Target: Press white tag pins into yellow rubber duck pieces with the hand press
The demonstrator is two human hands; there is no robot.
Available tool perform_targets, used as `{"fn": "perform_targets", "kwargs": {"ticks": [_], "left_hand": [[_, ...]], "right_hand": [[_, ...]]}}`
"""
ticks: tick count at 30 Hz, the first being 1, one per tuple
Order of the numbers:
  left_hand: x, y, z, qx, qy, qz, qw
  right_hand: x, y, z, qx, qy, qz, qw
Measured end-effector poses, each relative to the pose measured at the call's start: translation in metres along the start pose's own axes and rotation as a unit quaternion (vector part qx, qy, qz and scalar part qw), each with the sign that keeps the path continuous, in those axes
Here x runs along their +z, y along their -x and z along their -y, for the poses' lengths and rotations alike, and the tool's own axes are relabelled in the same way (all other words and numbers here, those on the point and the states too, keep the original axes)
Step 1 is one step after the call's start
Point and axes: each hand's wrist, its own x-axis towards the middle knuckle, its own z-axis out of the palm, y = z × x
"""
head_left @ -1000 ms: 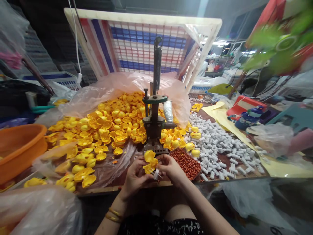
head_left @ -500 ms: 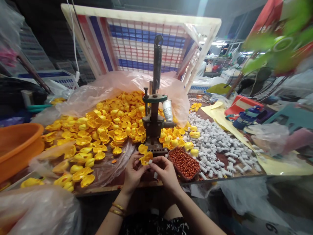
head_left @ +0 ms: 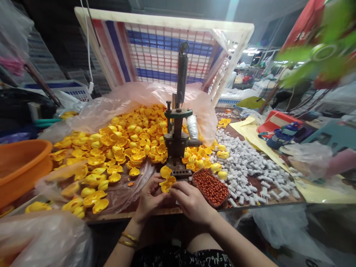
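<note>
A yellow plastic toy shell (head_left: pixel 168 183), opened into hollow halves, is held at the table's front edge. My left hand (head_left: pixel 151 194) is closed on its left side, thumb below and fingers behind. At the shell's right edge, my right hand (head_left: pixel 191 200) is closed in a pinch, its back turned up; whatever lies between those fingertips is hidden. Just behind the shell stands a dark metal hand press (head_left: pixel 175 146) with a tall spring and a row of holes in its base. To the right of my right hand is a tub of small reddish-brown beads (head_left: pixel 210 186).
Yellow shells (head_left: pixel 133 139) lie heaped on clear plastic to the left and behind. Small white-grey plastic parts (head_left: pixel 250 167) cover the table's right side. An orange basin (head_left: pixel 25 163) stands far left. A white crate (head_left: pixel 164 22) leans at the back. A blurred green fan (head_left: pixel 322 52) is upper right.
My right hand has rolled over toward the shell, its back now upward. The small white piece seen at its fingertips is now out of sight. My left hand still holds the shell.
</note>
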Motion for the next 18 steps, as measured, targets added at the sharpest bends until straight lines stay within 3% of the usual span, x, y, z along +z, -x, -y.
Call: {"fn": "perform_targets", "kwargs": {"ticks": [7,12,14,18], "left_hand": [[0.0007,0.0002,-0.0067,0.016,0.028,0.038,0.999],[0.0022,0.0016,-0.0099,-0.009,0.029,0.037,0.999],[0.0023,0.002,-0.0102,-0.018,0.029,0.019,0.999],[0.0055,0.0059,-0.0063,-0.078,0.071,-0.067,0.992]], "right_hand": [[0.0019,0.0063,-0.0037,-0.05,0.041,-0.041,0.997],[-0.0007,0.0031,-0.0009,-0.016,-0.029,-0.025,0.999],[-0.0033,0.0005,0.0007,0.005,-0.045,-0.033,0.998],[-0.005,-0.0022,-0.0002,0.047,-0.04,-0.051,0.997]]}}
